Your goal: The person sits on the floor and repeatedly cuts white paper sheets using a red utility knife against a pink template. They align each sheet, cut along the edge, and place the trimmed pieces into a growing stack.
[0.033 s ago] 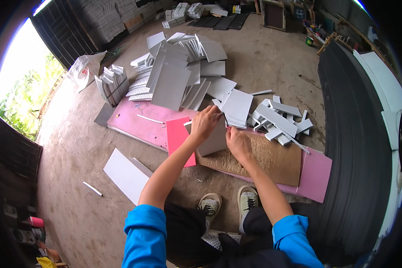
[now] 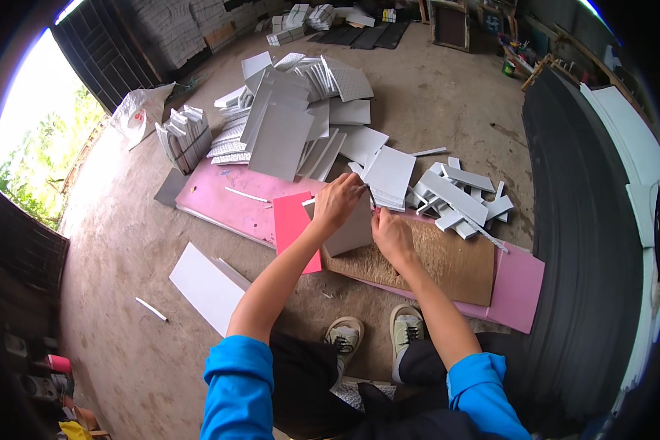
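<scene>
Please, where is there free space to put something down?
Free: the floor between the white sack and the white panel; the brown board right of the right hand. Crowded: around the left hand, the sheet pile and the offcut heap.

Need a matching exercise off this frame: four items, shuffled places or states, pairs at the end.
Things:
1. Flat grey rectangular panel
2. Bright pink rectangular sheet
3. Brown rectangular board
4. Crumpled white sack

Places or states:
A. On the concrete floor, near the bright opening
B. Surface scratched and worn
C. Directly under the left hand
D. Immediately left of the grey panel

Pairs: 1-C, 2-D, 3-B, 4-A
</scene>
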Demonstrator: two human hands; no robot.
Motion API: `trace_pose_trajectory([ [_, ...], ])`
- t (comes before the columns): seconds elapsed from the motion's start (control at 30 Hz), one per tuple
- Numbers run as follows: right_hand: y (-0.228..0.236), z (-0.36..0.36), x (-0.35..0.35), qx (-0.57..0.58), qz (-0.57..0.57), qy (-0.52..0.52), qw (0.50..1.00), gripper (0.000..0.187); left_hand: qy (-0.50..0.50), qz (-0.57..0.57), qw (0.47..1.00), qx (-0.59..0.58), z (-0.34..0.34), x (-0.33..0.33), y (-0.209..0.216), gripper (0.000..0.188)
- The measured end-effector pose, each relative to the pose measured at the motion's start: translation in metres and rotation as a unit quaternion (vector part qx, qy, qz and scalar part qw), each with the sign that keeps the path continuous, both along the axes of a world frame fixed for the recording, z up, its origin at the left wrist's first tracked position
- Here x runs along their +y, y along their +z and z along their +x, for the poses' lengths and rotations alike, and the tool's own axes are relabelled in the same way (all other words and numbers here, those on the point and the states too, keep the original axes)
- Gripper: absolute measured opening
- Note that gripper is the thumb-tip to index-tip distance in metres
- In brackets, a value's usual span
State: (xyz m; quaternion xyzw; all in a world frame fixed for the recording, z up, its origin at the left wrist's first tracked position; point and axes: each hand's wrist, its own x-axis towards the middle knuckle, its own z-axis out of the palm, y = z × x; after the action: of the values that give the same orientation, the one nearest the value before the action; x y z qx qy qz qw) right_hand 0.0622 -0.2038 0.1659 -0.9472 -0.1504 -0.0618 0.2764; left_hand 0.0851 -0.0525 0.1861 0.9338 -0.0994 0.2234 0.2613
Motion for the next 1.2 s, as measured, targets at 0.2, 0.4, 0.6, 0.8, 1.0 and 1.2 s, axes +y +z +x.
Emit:
trace_pose_trajectory([
  [0.2, 0.009, -0.003, 0.005, 0.013, -0.006, -0.025, 1.0, 0.026, 0.006, -0.002, 0.999, 0.031, 0.0, -0.002, 0.005, 0.019],
  [0.4, 0.035, 0.013, 0.014, 0.092, -0.012, 0.006, 0.996, 0.028, -0.045, -0.007, 0.999, 0.001, 0.003, 0.008, -0.003, 0.017],
  [0.6, 0.048, 0.02, 0.007, 0.231, 0.027, 0.003, 0.972, 0.029, -0.05, 0.002, 0.999, -0.005, -0.001, 0.001, -0.003, 0.017],
  [0.8, 0.04, 0.017, 0.01, 0.251, 0.048, -0.005, 0.967, 0.027, -0.046, 0.024, 0.999, -0.004, -0.001, 0.001, -0.002, 0.021],
  [1.0, 0.021, 0.031, 0.007, 0.258, 0.035, 0.005, 0.966, 0.03, -0.052, -0.007, 0.998, 0.046, 0.0, -0.002, 0.005, 0.028],
  [1.2, 0.011, 0.029, 0.003, 0.185, -0.005, 0.007, 0.983, 0.03, -0.036, -0.043, 0.995, 0.088, 0.012, -0.019, 0.01, 0.029],
])
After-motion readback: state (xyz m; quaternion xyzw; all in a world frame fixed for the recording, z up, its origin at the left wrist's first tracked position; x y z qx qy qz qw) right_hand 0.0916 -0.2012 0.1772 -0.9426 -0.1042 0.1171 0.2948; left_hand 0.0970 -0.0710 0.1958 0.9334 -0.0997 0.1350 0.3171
